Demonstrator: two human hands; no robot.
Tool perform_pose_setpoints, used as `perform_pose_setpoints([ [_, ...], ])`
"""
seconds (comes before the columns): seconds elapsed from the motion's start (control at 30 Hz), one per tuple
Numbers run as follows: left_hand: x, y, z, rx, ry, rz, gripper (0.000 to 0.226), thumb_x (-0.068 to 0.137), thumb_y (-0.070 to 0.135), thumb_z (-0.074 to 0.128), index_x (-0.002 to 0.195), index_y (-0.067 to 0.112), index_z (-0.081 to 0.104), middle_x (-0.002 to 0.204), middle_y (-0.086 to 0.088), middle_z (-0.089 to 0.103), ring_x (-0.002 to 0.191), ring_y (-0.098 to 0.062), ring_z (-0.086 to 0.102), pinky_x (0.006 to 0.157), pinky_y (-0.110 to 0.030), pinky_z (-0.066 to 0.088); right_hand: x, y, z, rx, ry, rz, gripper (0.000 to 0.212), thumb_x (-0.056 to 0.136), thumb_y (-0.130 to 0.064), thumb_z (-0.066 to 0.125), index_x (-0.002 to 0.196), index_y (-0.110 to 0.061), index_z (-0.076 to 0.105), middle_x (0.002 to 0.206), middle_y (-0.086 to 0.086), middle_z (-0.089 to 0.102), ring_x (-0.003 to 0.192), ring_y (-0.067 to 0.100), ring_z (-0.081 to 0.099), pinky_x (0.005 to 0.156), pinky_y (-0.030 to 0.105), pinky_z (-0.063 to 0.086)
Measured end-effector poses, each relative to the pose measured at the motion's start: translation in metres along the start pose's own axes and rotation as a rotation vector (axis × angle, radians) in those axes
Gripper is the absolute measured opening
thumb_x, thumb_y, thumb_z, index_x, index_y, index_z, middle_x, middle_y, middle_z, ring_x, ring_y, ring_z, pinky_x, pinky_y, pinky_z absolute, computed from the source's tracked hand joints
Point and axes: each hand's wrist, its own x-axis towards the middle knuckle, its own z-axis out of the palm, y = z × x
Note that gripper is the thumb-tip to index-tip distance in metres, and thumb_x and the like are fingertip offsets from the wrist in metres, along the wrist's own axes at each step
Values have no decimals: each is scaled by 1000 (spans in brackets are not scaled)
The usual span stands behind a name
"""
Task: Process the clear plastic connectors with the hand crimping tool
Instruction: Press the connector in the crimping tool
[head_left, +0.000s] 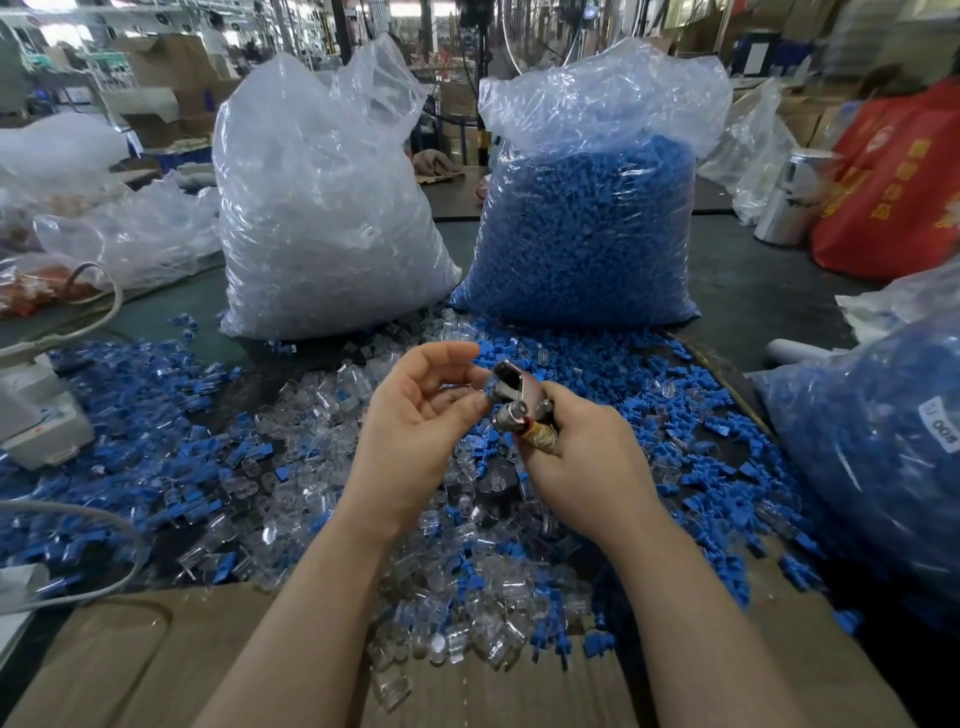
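**Crimping tool held over a spread of clear and blue parts**

Gripping the hand crimping tool (514, 400), the right hand (582, 457) has its fingers curled tight round the handles, with the metal head pointing up and to the left. The left hand (421, 410) meets that head from the left, thumb and fingertips pinched narrowly at a small part against the tool; the part is too small and hidden to say whether it is a clear connector. The other left fingers arch loosely above.

Under and around both hands, loose clear plastic connectors (322, 415) lie mixed with blue plastic pieces (675, 400) across the dark table (753, 291). More of them spill onto the flat cardboard sheet (130, 660) at the near edge, beneath the forearms.

Farther back stand two tall plastic bags side by side: the left one, a bag of clear parts (327, 208), and the right one, a bag of blue parts (587, 228). Another bag of blue pieces (872, 441) sits at the near right. At the left lie a white device (36, 410) and a grey cable (98, 525). A red bag (893, 182) stands at the far right, a silver canister (795, 197) just beside it.
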Motion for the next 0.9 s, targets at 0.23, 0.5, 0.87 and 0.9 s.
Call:
perform_pose_setpoints([
  [0.23,5,11,-17,147,17,-134,28,89,3,65,108,24,70,96,4,73,91,-11,70,78,-18,55,-1,1,2,-48,76,-14,25,81,-22,62,105,-24,57,68,-9,54,64,22,52,53,34,41],
  [0.5,-1,11,-120,1226,523,-425,17,90,24,69,103,16,75,99,-11,72,93,-32,64,77,-39,53,-3,4,2,-2,165,0,19,84,-25,65,84,-31,47,61,-10,53,54,7,47,45,27,25],
  [0.87,-3,19,-118,1485,572,-641,39,90,36,69,119,10,68,115,-23,64,105,-42,59,84,-48,52,-2,7,1,-17,238,60,14,84,-26,67,88,-29,54,59,-9,54,52,8,47,45,25,23],
  [0.9,0,22,-109,1437,542,-520,35,90,35,69,117,14,68,114,-19,66,105,-39,60,85,-47,52,-1,7,1,-19,243,66,14,84,-26,67,87,-29,54,59,-9,54,52,8,47,45,25,24],
])
